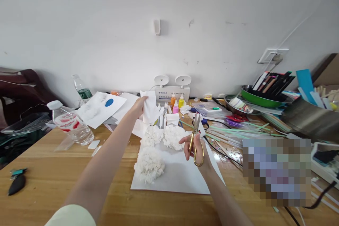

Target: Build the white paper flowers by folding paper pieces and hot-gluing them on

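Note:
My left hand (139,107) reaches toward the back of the table, its fingers closed on a piece of white paper (150,107). In my right hand (196,145) is a pair of gold-handled scissors (191,143), blades pointing up and away from me. Under and beside that hand lies a white sheet (182,176). Ruffled clumps of white paper rest on it: one at the front left (149,166), and two behind, a left clump (152,135) and a right clump (173,137).
A water bottle (71,123) stands at the left, near papers with a blue spot (108,102). Small paint bottles (181,101) stand before an emergency light (173,91). Straws (225,132), a green pan (261,99) holding markers and a black cable (222,153) occupy the right.

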{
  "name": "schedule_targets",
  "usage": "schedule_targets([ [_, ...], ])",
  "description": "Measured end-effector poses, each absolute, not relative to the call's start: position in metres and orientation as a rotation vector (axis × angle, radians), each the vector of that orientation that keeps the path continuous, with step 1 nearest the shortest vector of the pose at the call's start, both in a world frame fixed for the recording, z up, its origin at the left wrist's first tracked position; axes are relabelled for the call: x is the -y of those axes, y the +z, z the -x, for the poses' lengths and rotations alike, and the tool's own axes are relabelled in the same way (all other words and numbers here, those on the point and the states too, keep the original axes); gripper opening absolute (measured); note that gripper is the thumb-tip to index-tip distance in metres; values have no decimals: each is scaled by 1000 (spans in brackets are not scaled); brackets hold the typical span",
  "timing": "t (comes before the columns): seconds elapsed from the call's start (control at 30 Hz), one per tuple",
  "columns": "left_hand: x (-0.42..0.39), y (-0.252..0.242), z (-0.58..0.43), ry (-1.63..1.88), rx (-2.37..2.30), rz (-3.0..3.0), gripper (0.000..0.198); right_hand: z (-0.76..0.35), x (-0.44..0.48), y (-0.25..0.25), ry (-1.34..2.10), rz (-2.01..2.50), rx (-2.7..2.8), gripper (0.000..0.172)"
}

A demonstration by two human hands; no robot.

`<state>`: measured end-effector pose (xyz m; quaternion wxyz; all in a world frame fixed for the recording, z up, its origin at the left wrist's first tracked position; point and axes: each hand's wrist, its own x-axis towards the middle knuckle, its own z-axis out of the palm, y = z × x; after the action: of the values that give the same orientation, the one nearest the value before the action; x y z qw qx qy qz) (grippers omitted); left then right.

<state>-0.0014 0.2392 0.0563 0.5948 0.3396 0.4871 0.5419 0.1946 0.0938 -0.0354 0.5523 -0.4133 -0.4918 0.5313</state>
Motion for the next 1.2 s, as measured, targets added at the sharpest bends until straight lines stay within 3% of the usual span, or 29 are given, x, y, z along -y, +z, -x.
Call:
schedule_targets([
  [0.4, -143, 81, 9, 1434, -818, -871, 27, -178, -76, -36, 1365, 997, 1625, 59],
  [1.2, -148, 70, 1, 1206, -788, -851, 16, -174, -70, -37, 1222, 1106, 1735, 49],
])
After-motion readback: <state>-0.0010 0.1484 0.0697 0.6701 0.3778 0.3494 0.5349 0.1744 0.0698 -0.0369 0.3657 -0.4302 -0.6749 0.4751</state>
